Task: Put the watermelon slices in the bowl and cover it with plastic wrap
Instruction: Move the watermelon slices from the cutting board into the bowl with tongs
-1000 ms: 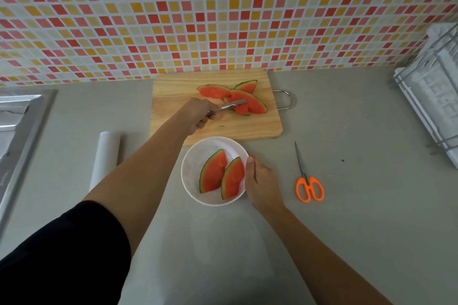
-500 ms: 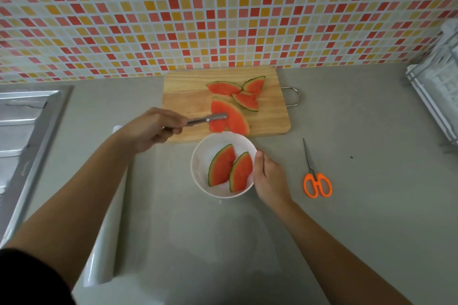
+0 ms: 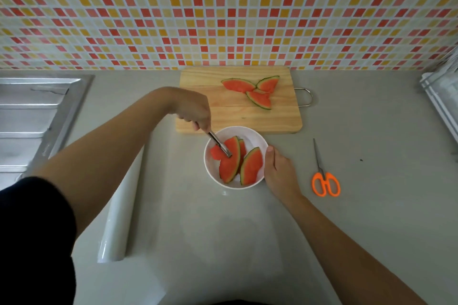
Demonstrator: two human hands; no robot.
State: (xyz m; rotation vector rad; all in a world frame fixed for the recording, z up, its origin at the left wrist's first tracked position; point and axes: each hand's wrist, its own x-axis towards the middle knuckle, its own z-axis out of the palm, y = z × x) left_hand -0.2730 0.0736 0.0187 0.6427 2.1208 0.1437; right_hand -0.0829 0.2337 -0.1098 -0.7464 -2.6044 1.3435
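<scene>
Right now the left hand [image 3: 195, 112] is closed tight around the metal tongs [image 3: 219, 143]. The tongs point down into the white bowl [image 3: 247, 131], and their tips touch a big watermelon slice [image 3: 229, 158] lying inside. Two more slices [image 3: 251, 166] lean beside it in the bowl. The right hand [image 3: 277, 171] holds the bowl's right side, thumb up on the rim. The bowl sits near the middle of the counter [image 3: 371, 205], just in front of the wooden cutting board [image 3: 210, 77] at the back edge. Three slices on the board [image 3: 257, 89] touch each other. Orange scissors [image 3: 324, 178] lie to the right. A roll of plastic wrap [image 3: 121, 205] lies to the left, with the sink [image 3: 32, 119] at the left edge.
</scene>
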